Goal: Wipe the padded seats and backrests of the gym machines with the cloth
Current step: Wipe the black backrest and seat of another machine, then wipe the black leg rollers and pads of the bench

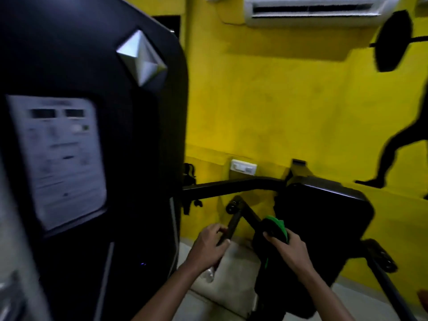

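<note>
The right hand [288, 245] clutches the green cloth [276, 225] against the black pad [324, 228], near right. The left hand [208, 244] seems to grip a bar [231, 224]; cloth may snag there.

Machine housing [81, 135]: stood at my left, nearest me, with an instruction placard [58, 156] on its face. Frame bar [231, 185]: ran from the housing rightward to the padded seat [324, 218]. Padded seat: lay right of centre, before the wall [278, 100]. Cloth [276, 225]: sat under my right hand [289, 246], against the seat's left edge. My left hand [208, 244]: lay left of it, on a lever [231, 225]. Air conditioner [312, 10]: hung on the wall above.
</note>
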Tool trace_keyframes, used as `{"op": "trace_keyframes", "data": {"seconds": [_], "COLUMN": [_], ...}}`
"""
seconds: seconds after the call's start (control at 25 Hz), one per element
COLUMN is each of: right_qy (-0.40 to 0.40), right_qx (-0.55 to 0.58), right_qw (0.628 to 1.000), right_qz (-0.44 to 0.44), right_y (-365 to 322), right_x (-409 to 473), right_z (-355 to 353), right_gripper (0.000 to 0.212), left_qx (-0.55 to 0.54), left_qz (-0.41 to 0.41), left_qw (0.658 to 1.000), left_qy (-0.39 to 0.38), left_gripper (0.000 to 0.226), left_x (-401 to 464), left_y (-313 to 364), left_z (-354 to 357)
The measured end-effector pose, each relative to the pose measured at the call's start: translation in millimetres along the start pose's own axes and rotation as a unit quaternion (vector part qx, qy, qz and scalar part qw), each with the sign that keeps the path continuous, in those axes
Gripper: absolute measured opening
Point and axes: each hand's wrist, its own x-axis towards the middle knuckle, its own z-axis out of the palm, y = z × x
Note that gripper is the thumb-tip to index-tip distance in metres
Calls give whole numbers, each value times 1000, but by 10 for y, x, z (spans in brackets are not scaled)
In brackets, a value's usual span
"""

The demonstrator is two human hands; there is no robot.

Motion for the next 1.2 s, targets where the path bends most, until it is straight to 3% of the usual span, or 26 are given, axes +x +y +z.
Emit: {"op": "trace_keyframes", "data": {"seconds": [0.2, 0.4, 0.56, 0.84, 1.2], "right_qy": [-129, -276, -346, -414, -442], "right_qx": [56, 109, 131, 141, 135], "right_qw": [989, 950, 922, 882, 858], "right_qz": [-50, -102, -117, -174, -224], "right_y": [-616, -1274, -1800, -2745, -3656], "right_x": [-122, -494, -849, -1882, -3041], "right_z": [699, 1414, 2005, 3011, 4195], "right_gripper": [42, 40, 40, 42, 44], "left_qx": [56, 104, 126, 164, 183], "left_qz": [-91, -163, -214, -286, -305], "left_qw": [991, 962, 938, 891, 868], "left_qy": [78, 190, 241, 311, 347], "left_gripper": [33, 30, 29, 29, 36], "left_x": [-557, -1198, -1713, -2809, -3965], "left_y": [-210, -407, -494, -658, -1127], "left_z": [-941, -1779, -2356, -3584, -4866]}}
